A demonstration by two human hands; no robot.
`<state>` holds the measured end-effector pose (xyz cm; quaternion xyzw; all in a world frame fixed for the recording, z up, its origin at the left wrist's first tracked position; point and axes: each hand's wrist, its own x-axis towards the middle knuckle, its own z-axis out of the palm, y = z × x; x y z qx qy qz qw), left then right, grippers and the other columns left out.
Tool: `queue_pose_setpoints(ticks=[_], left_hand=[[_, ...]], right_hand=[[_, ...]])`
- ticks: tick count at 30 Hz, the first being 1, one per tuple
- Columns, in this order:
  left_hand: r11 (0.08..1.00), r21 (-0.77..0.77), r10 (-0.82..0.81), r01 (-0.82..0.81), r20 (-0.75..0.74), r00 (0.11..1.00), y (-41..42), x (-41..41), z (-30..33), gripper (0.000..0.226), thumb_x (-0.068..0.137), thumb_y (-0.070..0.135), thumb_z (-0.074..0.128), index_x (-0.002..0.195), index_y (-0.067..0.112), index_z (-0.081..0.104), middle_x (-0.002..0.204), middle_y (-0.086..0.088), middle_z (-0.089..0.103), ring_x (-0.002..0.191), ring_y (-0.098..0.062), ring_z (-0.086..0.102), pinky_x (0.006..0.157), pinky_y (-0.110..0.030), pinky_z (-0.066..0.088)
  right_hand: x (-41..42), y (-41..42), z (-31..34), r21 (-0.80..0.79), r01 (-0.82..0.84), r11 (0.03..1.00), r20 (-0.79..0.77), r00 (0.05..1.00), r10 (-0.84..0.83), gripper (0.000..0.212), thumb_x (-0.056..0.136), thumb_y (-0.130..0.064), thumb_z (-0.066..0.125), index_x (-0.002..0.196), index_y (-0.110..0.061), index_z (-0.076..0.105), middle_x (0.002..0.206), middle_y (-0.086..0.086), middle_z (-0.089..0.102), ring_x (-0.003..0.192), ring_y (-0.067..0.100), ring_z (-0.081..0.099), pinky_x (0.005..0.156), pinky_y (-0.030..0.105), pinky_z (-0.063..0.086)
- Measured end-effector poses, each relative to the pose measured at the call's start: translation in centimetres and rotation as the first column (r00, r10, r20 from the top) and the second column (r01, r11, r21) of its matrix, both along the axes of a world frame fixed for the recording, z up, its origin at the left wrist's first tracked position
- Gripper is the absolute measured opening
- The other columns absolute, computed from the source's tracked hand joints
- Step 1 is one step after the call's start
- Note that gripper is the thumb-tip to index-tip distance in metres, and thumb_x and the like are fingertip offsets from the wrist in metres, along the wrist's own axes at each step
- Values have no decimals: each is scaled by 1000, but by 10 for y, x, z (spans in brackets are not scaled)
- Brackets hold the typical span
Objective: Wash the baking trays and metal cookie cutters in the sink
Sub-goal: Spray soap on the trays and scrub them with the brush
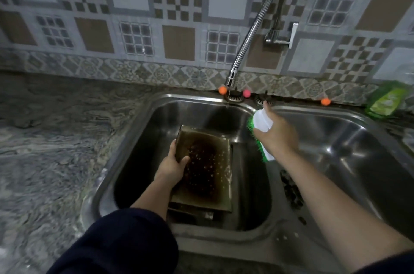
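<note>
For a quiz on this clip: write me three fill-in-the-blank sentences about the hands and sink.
1. The left hand grips the dark baking tray in the ____ sink basin.
2. The right hand holds a white scrub brush with ____ bristles.
3. The brush is held ____ the tray, not touching it.

Missing words: left; green; above

Green bottle [387,100] blurred at right edge.

The left hand [173,163] grips a dark baking tray [206,168] in the sink [134,139]; the right hand [276,133] holds what looks like a green-bristled brush [261,127].
</note>
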<state>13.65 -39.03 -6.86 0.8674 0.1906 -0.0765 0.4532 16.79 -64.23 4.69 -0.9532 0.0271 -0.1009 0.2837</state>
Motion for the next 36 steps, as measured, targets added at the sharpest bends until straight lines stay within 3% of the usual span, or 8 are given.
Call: queue_pose_setpoints(ticks=[4,12,18,22,27,32,36], left_hand=[[999,41,8,-5,-87,996,-1,9,-16,73,98,37,46,149,42,-6,129,-11,53,102,-26,56,91,-43,45],[979,193,-12,62,-249,968,-4,17,-30,85,93,40,53,151,30,-9,150,-18,27,131,-36,39,104,-46,37],[926,359,16,116,-343,939,-13,17,-15,75,93,41,51,153,24,9,154,-15,12,139,-38,22,109,-48,30],[904,414,16,112,-293,956,-32,23,8,62,93,35,51,147,23,24,146,-11,19,134,-34,23,105,-50,32],[888,404,-189,220,-117,975,-97,37,41,60,94,32,49,148,24,25,152,-11,17,139,-34,18,106,-51,31],[839,473,-366,269,124,922,-185,48,64,51,93,33,48,142,24,38,143,-8,32,131,-31,28,103,-45,36],[788,532,-484,311,223,846,-247,50,61,47,93,26,50,140,23,44,140,-6,40,128,-27,34,104,-41,38]], right_hand=[[-5,3,-15,-100,-55,993,-55,997,50,76,85,-38,64,146,-49,20,131,2,60,115,33,57,84,35,47],[-1,3,-34,-72,-91,993,-105,991,84,78,85,-34,65,147,-49,20,135,-1,57,115,30,57,84,33,46],[-4,-2,-31,-46,-112,993,-121,987,106,83,81,-35,70,147,-49,20,139,-6,53,118,27,56,88,33,45],[-12,-10,-22,-71,-88,994,-146,986,77,91,78,-31,73,147,-45,16,135,-5,55,113,29,57,81,33,44],[-25,-50,-5,-103,-5,995,-140,990,-9,60,76,-25,71,121,-28,33,98,-2,55,90,29,61,65,31,37],[-28,-114,1,-94,24,995,-136,990,-37,61,74,-30,71,123,-30,36,110,-1,57,90,26,59,66,32,37],[-27,-170,-7,-12,39,999,-146,988,-40,63,72,-30,73,125,-33,41,121,-4,57,95,24,58,67,30,36]])
